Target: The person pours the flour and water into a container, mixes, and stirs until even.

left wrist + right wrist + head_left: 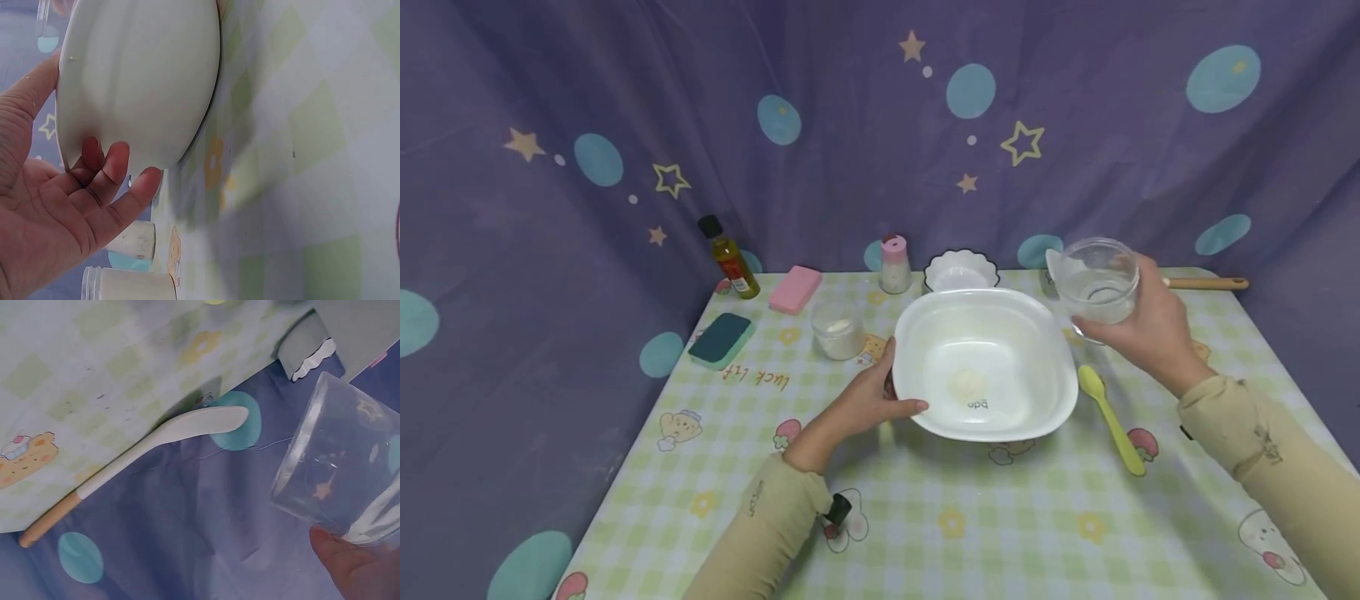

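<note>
A white basin (1000,333) sits in the middle of the table, with a small pale heap of powder (967,385) on its floor. My left hand (859,406) holds the basin's left rim, thumb on top and fingers against the outer wall; the left wrist view shows those fingertips (116,161) on the basin's side (144,75). To the right of the basin, my right hand (1157,329) grips a clear cup (1097,292) in the air, with clear liquid inside. The cup (344,462) looks tilted in the right wrist view.
A yellow-green spoon (1112,421) lies right of the basin. Behind stand a scalloped dish (961,271), a pink-topped shaker (895,267) and an oil bottle (735,265). Leftward are a jar of white powder (838,333), pink sponge (795,290) and green sponge (721,340). A white spatula (156,439) lies far right.
</note>
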A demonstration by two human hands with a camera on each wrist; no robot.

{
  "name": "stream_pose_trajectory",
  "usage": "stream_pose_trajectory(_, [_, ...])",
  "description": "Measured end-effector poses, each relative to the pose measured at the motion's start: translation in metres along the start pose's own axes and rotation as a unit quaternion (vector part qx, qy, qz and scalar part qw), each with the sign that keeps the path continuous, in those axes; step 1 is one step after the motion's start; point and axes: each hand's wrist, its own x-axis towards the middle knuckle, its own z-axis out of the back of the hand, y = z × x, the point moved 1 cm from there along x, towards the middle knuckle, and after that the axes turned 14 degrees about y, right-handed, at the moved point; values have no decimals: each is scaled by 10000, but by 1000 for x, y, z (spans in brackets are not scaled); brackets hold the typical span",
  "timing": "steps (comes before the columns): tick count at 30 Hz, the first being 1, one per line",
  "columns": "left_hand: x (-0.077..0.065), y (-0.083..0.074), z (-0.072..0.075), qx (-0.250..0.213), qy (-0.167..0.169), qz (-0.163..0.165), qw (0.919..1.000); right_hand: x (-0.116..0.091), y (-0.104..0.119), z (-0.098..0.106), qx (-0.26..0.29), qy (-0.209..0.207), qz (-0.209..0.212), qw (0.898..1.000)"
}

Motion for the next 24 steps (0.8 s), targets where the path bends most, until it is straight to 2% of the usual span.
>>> stream_pose_trajectory(10, [0,2,0,-54,32,-6,10000,2,14,-7,-933,428,212,9945])
stream_pose_trajectory(17, [0,3,0,-245,62,-7,9997,0,18,-13,-1540,616,431,9852])
stream_pose_trajectory(24, [0,1,0,-216,11,1,9998,2,20,-17,-1840,696,684,9781])
